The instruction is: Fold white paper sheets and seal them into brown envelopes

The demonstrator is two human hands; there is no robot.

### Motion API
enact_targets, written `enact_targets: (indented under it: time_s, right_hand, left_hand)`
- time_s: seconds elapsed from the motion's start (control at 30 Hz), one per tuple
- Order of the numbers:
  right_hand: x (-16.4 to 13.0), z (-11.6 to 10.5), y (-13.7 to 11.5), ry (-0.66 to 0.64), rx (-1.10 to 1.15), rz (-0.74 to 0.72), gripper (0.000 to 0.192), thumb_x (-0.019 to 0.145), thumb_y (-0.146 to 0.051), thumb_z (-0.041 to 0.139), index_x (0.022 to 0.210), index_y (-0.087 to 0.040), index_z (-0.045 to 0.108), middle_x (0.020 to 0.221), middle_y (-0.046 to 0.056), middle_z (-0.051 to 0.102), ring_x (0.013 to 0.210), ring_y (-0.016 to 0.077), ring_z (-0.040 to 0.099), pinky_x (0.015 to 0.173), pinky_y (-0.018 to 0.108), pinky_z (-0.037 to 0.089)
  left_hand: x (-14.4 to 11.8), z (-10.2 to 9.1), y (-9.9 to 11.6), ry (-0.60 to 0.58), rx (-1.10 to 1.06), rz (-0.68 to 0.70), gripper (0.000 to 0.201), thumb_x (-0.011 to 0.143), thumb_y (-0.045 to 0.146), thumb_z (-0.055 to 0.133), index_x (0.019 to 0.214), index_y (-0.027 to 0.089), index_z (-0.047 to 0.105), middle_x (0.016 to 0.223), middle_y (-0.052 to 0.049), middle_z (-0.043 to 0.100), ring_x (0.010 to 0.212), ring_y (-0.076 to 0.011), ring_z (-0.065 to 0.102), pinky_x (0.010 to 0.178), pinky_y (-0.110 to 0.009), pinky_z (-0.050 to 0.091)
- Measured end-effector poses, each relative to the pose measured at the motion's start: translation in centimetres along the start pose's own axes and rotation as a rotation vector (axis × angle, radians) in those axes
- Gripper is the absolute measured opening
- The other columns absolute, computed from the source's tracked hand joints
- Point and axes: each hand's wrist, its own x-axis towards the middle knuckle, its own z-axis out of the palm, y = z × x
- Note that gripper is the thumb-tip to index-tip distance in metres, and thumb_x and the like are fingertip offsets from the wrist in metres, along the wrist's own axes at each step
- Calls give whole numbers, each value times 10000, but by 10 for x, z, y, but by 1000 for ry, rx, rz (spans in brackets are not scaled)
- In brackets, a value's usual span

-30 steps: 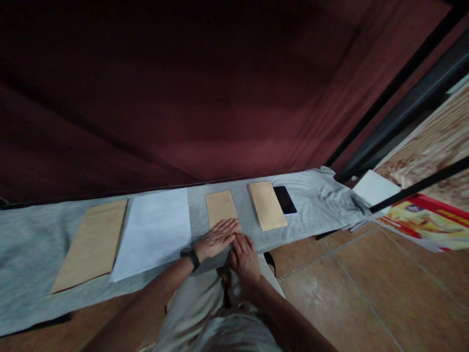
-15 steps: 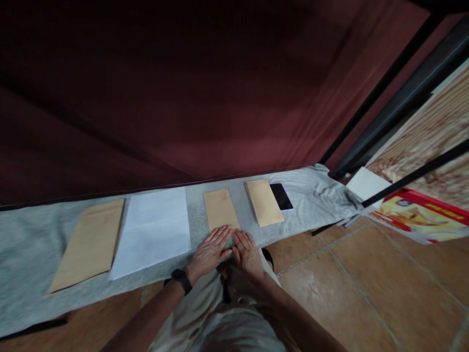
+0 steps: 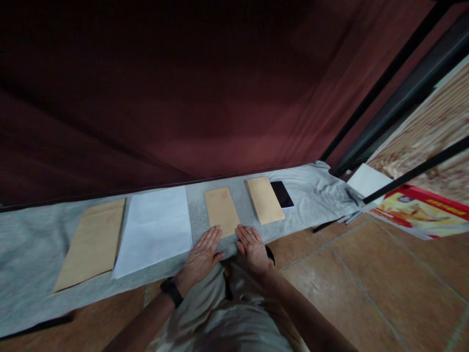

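A small brown envelope lies flat on the grey cloth in front of me. My left hand rests flat at its near left corner, fingers stretched out, a dark watch on the wrist. At the near right corner lies my right hand, its fingers also straight and touching the edge. Neither hand grips anything. To the right is a thicker-looking stack of small brown envelopes. White paper sheets lie on the left, and beyond them are larger brown envelopes.
A black-screened phone or tablet sits partly behind the right stack. The long narrow surface is covered by a grey cloth, with a dark red curtain along its far side. At the right are black metal bars and a red-yellow printed box.
My hands have moved apart, the left one to the left and the right one to the right, uncovering the near edge of the small envelope.
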Motion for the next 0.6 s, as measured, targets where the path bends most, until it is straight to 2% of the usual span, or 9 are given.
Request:
enact_targets:
  time_s: [0.13,0.27,0.37,0.5,0.6]
  right_hand:
    - [0,1,0,18,-43,21,466,1058,-254,429,1502,-134,507,1515,127,557,1437,269,466,1240,526,306]
    - [6,12,-15,41,-84,76,504,1032,-278,494,1489,-65,506,1527,189,527,1469,307,424,1248,547,276]
    - [10,24,-27,20,-47,7,515,1013,-302,547,1497,-129,508,1560,153,498,1467,276,432,1239,509,309]
    - [10,33,-33,20,-7,-27,513,1013,-303,550,1501,-148,507,1559,132,505,1451,249,455,1223,470,344]
    - [9,33,-33,28,10,-13,507,1022,-296,523,1510,-161,501,1552,124,515,1450,239,456,1227,470,336]
  left_hand:
    - [-8,0,5,47,44,-91,734,1017,552,398,1597,111,310,1621,-192,396,1529,-301,339,1247,-492,327]
    - [-6,-1,13,69,64,-159,718,1019,548,368,1563,79,374,1589,-223,434,1519,-333,354,1234,-539,329]
    - [-5,1,16,66,31,-183,676,1021,522,369,1554,108,398,1585,-210,447,1518,-330,357,1232,-550,327]
    - [-1,6,13,96,-110,-325,567,1017,430,388,1489,132,483,1548,-190,510,1454,-324,461,1200,-535,383]
    - [12,10,11,162,-326,-440,507,993,371,410,1437,154,521,1432,-188,611,1343,-322,568,1129,-542,461]
